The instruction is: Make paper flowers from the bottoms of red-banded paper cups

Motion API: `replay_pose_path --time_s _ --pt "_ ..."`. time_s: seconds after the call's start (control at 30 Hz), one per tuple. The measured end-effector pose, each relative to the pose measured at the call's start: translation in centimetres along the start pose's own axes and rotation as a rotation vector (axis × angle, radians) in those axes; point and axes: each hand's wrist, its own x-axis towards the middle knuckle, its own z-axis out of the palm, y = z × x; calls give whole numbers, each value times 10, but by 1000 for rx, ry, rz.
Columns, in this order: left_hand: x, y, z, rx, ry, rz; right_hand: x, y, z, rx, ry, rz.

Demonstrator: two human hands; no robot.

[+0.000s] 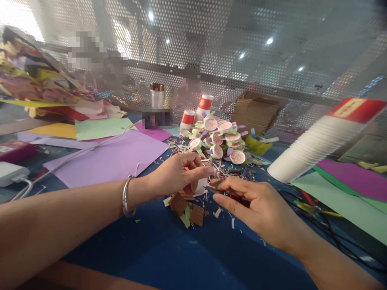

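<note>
My left hand [178, 173], a silver bangle on its wrist, is closed around a small paper cup [200, 186] with brown paper pieces on it, thumb and fingers pinched at its top. My right hand [254, 205] is closed on a thin dark tool, possibly scissors [223, 194], its tip touching the cup beside the left thumb. Under both hands lie small brown corrugated paper pieces [187, 207] and green scraps on the blue table [181, 249]. Behind them sits a pile of finished paper flowers with round printed centres [219, 139].
A tilted stack of white paper cups with a red rim [323, 139] lies at the right. Purple [109, 159], green [341, 201] and yellow paper sheets cover the table. Folded brown cardboard [256, 110] stands behind, a white charger with cable [12, 173] sits left, and black cables [326, 225] lie right.
</note>
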Motion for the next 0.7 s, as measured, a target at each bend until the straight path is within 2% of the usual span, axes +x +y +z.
replay_pose_path --time_s 0.43,0.6,0.7 --pt "-4 6 -2 254 83 34 -3 -2 2 -81 -14 6" --pt "-2 6 -1 93 7 -22 -3 -4 -1 -13 -42 29" --pt "0 7 -1 -59 -50 -133 -3 -4 -3 83 -66 75"
